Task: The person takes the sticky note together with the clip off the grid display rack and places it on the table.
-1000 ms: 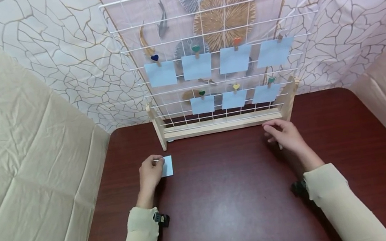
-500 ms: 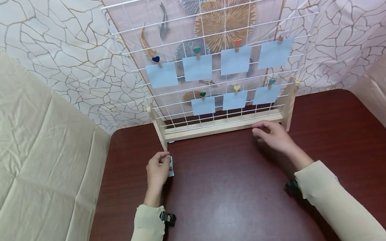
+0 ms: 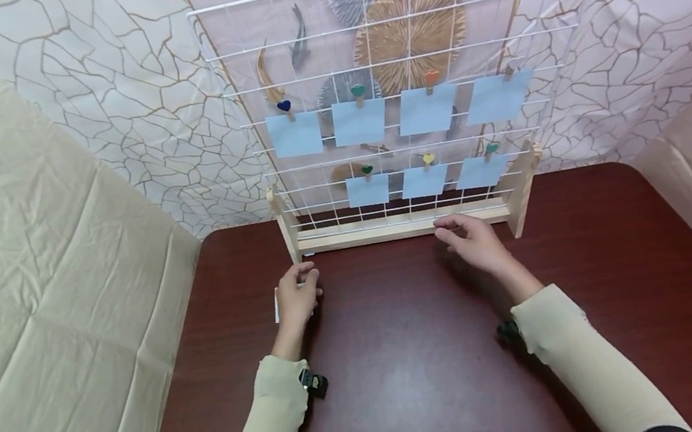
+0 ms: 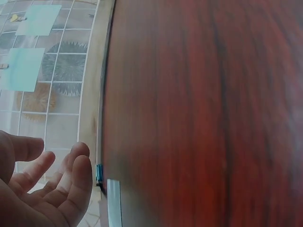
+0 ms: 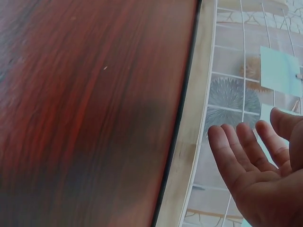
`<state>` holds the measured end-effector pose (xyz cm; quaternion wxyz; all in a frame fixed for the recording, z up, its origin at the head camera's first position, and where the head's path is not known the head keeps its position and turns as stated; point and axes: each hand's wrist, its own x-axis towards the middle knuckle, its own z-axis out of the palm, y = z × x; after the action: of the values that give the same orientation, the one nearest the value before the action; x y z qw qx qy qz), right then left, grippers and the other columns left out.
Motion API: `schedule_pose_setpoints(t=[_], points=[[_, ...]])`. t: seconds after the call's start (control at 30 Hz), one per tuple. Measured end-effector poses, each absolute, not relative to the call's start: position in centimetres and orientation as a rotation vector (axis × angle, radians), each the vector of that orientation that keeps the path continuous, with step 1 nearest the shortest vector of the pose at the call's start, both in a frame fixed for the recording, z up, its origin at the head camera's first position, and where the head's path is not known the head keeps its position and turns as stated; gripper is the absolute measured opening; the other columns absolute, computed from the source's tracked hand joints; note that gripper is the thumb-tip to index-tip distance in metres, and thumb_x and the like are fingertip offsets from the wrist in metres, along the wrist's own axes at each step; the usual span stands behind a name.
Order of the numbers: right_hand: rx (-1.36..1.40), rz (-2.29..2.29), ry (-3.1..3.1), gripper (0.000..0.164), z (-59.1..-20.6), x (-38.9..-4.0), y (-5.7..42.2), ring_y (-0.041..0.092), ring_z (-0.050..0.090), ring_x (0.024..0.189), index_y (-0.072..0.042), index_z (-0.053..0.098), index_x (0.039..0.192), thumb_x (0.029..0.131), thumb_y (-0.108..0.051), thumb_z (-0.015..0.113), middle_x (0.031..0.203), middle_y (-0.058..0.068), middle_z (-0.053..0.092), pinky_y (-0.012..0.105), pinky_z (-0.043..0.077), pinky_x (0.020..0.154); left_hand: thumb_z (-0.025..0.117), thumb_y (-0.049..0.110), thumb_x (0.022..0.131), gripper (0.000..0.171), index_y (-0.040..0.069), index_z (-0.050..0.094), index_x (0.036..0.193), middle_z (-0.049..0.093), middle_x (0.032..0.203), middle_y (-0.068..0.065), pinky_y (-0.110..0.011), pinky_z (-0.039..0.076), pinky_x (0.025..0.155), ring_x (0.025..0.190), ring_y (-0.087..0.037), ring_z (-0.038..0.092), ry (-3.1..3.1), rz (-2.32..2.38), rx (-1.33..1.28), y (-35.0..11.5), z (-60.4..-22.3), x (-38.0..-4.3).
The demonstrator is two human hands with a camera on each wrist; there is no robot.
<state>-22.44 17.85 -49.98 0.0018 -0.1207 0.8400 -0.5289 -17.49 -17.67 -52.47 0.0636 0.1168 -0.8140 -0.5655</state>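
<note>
In the head view my left hand (image 3: 298, 298) hovers over a light blue card (image 3: 277, 307) on the table and hides most of it. The left wrist view has that hand's fingers (image 4: 79, 184) loosely curled, nothing between them, with the card (image 4: 114, 203) edge beside them. My right hand (image 3: 478, 245) is held near the rack's wooden base (image 3: 401, 229), right of its middle. Its fingers (image 5: 222, 146) are relaxed and hold nothing. On the white wire grid rack (image 3: 295, 44), light blue cards (image 3: 359, 122) hang in two rows from heart-topped clips (image 3: 358, 90).
The lower row has three cards (image 3: 424, 181) toward the right. A small teal object (image 4: 99, 174) sits at the base's edge. The dark red-brown table (image 3: 405, 355) runs up to cream cloth (image 3: 63, 285) on the left and patterned cloth (image 3: 108, 131) behind.
My left hand has moved right across the card, covering its right part and baring its left edge. The right hand has moved left along the rack's base. The hanging cards are unchanged.
</note>
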Motion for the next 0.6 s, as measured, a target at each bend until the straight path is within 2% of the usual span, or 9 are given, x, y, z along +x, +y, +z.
schedule_pose_setpoints(t=[0.1,0.3,0.47,0.6], points=[[-0.394,-1.672,2.626,0.032,-50.0,-22.5,17.5,0.052,0.07,0.104,0.008,0.066,0.131,0.107,-0.012,0.064,0.131,0.029,0.067,0.047,0.063,0.082,0.064,0.013,0.103,0.03,-0.003,0.07,0.128,0.074,0.103,-0.025,-0.024,0.051,0.048,0.069,-0.029,0.074,-2.451,-1.739,0.344,-17.2,-52.4,-17.6],[-0.409,-1.68,2.638,0.032,-49.9,-22.9,16.9,0.047,0.069,0.105,0.007,0.067,0.131,0.107,-0.014,0.064,0.131,0.029,0.067,0.037,0.063,0.08,0.064,0.015,0.104,0.028,0.002,0.071,0.128,0.075,0.105,-0.027,-0.023,0.049,0.049,0.069,-0.028,0.073,-2.451,-1.736,0.331,-16.6,-52.3,-17.9],[-0.395,-1.688,2.624,0.036,-49.6,-23.0,16.7,0.044,0.07,0.11,0.005,0.065,0.136,0.108,-0.017,0.064,0.132,0.026,0.067,0.045,0.063,0.085,0.064,0.016,0.105,0.025,0.007,0.073,0.125,0.076,0.102,-0.025,-0.022,0.05,0.051,0.069,-0.025,0.074,-2.437,-1.712,0.286,-16.2,-52.1,-18.1],[-0.414,-1.707,2.601,0.038,-49.3,-23.1,16.3,0.044,0.069,0.113,0.004,0.063,0.14,0.108,-0.018,0.063,0.134,0.028,0.065,0.052,0.061,0.089,0.064,0.016,0.106,0.024,0.007,0.073,0.126,0.076,0.102,-0.024,-0.023,0.052,0.057,0.07,-0.023,0.074,-2.424,-1.68,0.251,-15.9,-52.0,-18.3]])
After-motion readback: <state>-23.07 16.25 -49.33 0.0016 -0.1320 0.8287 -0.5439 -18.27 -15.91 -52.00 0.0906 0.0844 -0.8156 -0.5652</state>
